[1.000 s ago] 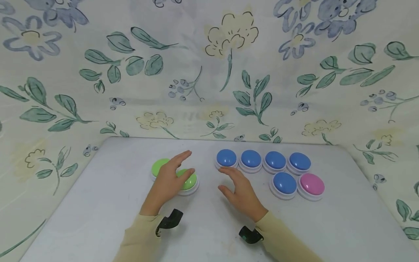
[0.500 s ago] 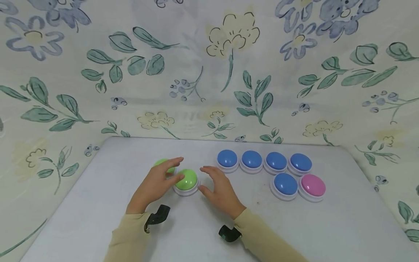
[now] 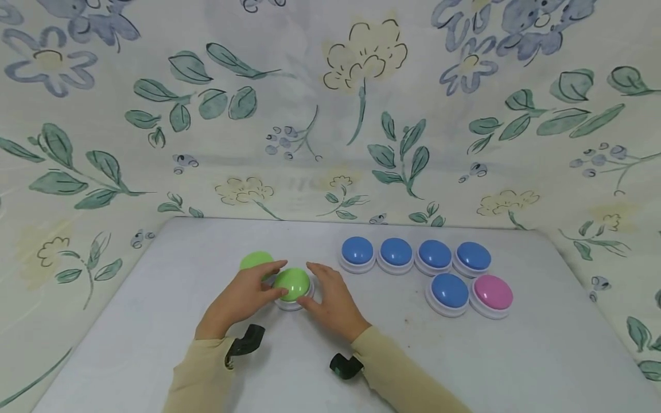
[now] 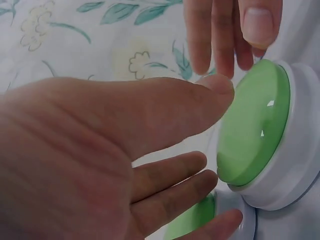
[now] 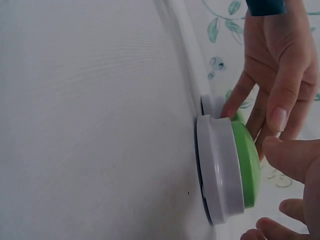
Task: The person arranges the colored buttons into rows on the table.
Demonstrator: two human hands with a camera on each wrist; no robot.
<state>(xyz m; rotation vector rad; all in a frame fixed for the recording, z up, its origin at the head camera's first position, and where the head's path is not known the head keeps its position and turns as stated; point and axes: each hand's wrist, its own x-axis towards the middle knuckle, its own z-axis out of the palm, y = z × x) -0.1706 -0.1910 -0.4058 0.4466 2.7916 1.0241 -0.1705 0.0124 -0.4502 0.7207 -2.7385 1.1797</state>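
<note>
Two green dome push buttons with white bases stand left of centre on the table. The nearer green button (image 3: 292, 283) lies between the two hands. My left hand (image 3: 241, 297) is on its left side, thumb tip close to the dome, its fingers partly covering the farther green button (image 3: 254, 259). On the right side is my right hand (image 3: 333, 301), thumb and fingers spread around the rim without closing on it. In the right wrist view, the right thumb (image 5: 292, 157) hovers just off the dome. Neither hand grips anything.
Several blue push buttons (image 3: 396, 252) form a row at the back right. In front of them sit another blue button (image 3: 449, 290) and a pink button (image 3: 493, 292). A flowered cloth (image 3: 289, 126) hangs behind the white table (image 3: 170, 298).
My right hand has moved left, from near the blue row to the nearer green button. My left hand has drawn back to the left and lower, uncovering that button.
</note>
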